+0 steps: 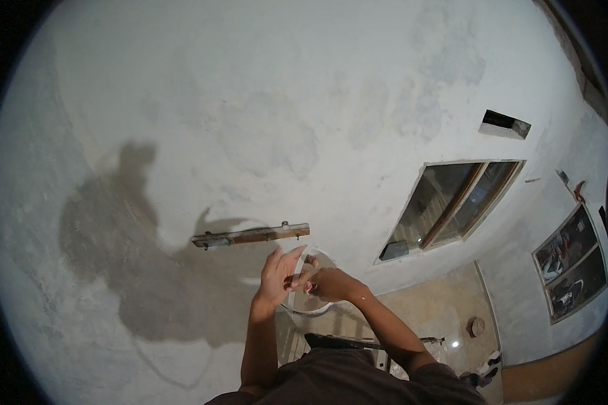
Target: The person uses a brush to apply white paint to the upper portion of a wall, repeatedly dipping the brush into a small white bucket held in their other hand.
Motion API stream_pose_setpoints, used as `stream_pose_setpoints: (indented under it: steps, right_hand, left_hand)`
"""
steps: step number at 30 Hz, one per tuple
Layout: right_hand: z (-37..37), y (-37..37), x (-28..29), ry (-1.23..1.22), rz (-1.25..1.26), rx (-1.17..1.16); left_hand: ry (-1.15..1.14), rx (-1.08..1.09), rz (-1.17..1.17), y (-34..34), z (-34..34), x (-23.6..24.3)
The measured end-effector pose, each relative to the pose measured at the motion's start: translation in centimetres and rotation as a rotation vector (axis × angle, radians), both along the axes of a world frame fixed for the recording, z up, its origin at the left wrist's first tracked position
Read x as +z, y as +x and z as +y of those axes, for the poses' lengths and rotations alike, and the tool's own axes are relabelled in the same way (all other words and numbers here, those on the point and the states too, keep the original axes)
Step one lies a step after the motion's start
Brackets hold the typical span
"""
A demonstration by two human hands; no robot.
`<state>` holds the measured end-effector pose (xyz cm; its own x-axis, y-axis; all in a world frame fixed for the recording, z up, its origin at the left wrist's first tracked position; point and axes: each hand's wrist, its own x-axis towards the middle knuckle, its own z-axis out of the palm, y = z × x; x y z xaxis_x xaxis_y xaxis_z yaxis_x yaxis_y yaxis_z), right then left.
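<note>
Both hands meet at a pale, hoop-like white band [317, 313] in front of the wall. My left hand [274, 278] has its fingers stretched upward, with the band passing along its palm side. My right hand [334, 285] is closed, its fingertips curled toward the left palm. A small red-and-white bit [310, 288] shows at those fingertips; its kind is too small to make out. Just above the hands, a wooden hook rail [250, 235] with small metal hooks is fixed to the wall.
The grey-white plastered wall [182, 101] bears my shadow at left. A sliding window [452, 206] and a small vent opening [505, 124] are to the right. Below me are a ladder-like frame [398, 368] and the tiled floor [446, 304]. A framed picture or window [573, 263] hangs far right.
</note>
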<state>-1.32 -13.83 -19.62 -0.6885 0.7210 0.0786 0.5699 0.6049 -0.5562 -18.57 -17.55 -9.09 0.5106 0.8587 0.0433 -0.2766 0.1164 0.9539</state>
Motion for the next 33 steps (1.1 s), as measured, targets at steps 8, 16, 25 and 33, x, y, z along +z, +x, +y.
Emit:
stream_pose_setpoints:
  steps: [8, 16, 25, 33]
  right_hand:
    - [-2.6, 4.7, 2.4, -0.332, 0.852, -0.291]
    - [-4.6, 5.2, -1.3, -0.730, 1.308, -0.669]
    - [-4.2, 7.0, -3.1, -0.897, 1.639, -0.597]
    - [-4.2, 6.7, -2.7, -0.975, 1.675, -0.532]
  left_hand:
    - [0.016, 0.088, -0.109, 0.8, -1.9, -1.1]
    - [0.002, 0.152, -0.210, 1.8, -2.7, -2.3]
    - [0.018, 0.273, -0.288, 1.8, -3.8, -1.5]
    - [0.020, 0.266, -0.451, 1.8, -4.3, -1.6]
